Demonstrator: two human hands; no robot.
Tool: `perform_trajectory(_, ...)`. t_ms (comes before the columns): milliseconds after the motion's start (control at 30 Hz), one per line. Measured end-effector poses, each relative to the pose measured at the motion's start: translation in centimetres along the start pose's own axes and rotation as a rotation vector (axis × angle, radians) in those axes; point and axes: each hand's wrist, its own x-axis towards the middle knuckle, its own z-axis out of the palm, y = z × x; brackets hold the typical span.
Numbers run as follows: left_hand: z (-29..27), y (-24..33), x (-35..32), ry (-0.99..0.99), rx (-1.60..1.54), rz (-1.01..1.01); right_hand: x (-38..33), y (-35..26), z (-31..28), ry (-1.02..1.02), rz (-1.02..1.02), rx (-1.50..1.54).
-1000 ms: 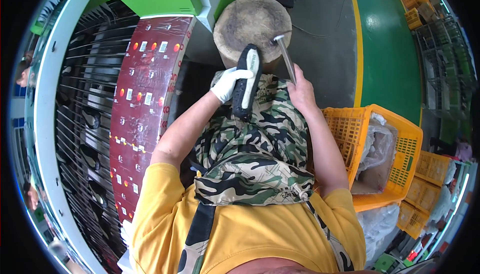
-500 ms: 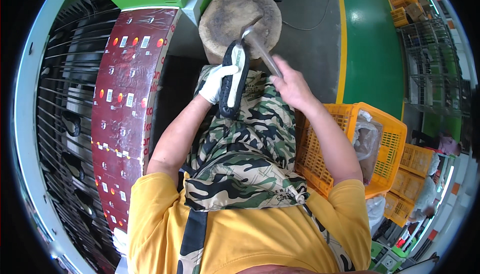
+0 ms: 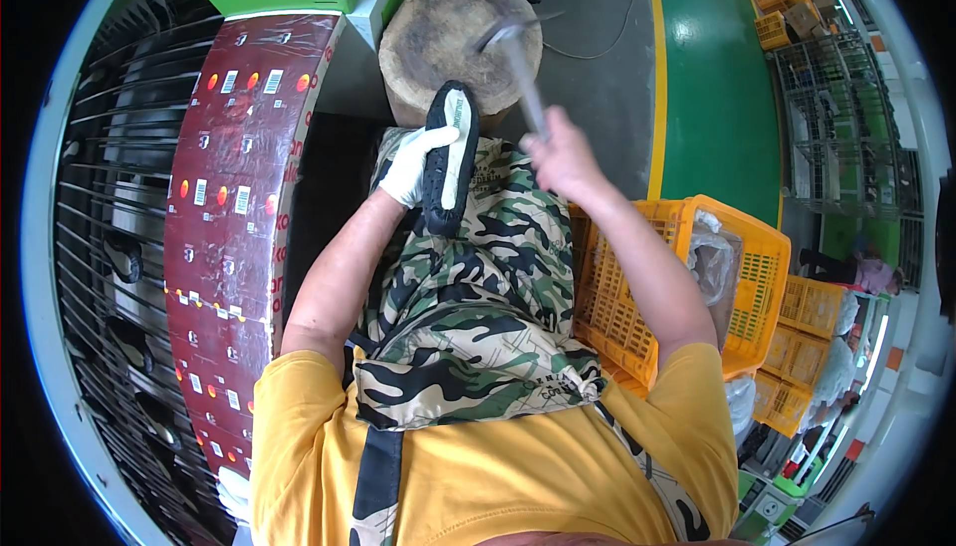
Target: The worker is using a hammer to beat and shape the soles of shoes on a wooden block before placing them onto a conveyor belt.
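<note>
Here the left hand [image 3: 410, 165], in a white glove, is wrapped around the side of a black shoe [image 3: 449, 159], fingers closed over its upper edge. The shoe is long and narrow, with a dark rubbery outer and a pale cream insole showing along its open top. It stands on end, tilted slightly, its near end resting on the camouflage apron [image 3: 478, 297] over the person's lap and its far end reaching up to the near edge of the round wooden block [image 3: 438, 38]. The block is a thick, worn stump with a scuffed, pale top, standing just beyond the knees.

The right hand [image 3: 564, 155] is bare and clenched around the handle of a hammer [image 3: 518, 53]; the grip is fully closed on the shaft. The hammer is blurred with motion, its head over the far right part of the block's top, above and to the right of the shoe's far end. Whether the head touches the wood cannot be told.

To the right, just beside the right forearm, sits a yellow plastic crate [image 3: 737, 277] with clear plastic bags inside. To the left stands a tall dark-red cardboard sheet [image 3: 234, 207] with small labels, against a black wire rack [image 3: 95, 247].
</note>
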Motion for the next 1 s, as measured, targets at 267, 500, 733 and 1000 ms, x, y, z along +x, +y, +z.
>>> perform_trajectory(267, -1.8, -0.4, 1.2, -0.016, -0.135, -0.072, -1.3, -10.5, -11.0, 0.521, -0.821, 0.443)
perform_trajectory(500, -1.0, -0.3, 2.1, -0.063, -0.198, -0.077, 0.9, -2.0, -2.1, 0.086, -0.266, -0.384)
perform_trajectory(733, -1.3, -0.2, 1.3, -0.037, -0.129, -0.09, -2.1, -11.1, -10.3, 0.464, -0.829, 0.382)
perform_trajectory(1000, -1.2, -0.9, 1.6, -0.061, -0.101, -0.024, -0.1, 0.9, -1.5, 0.072, -0.097, 0.093)
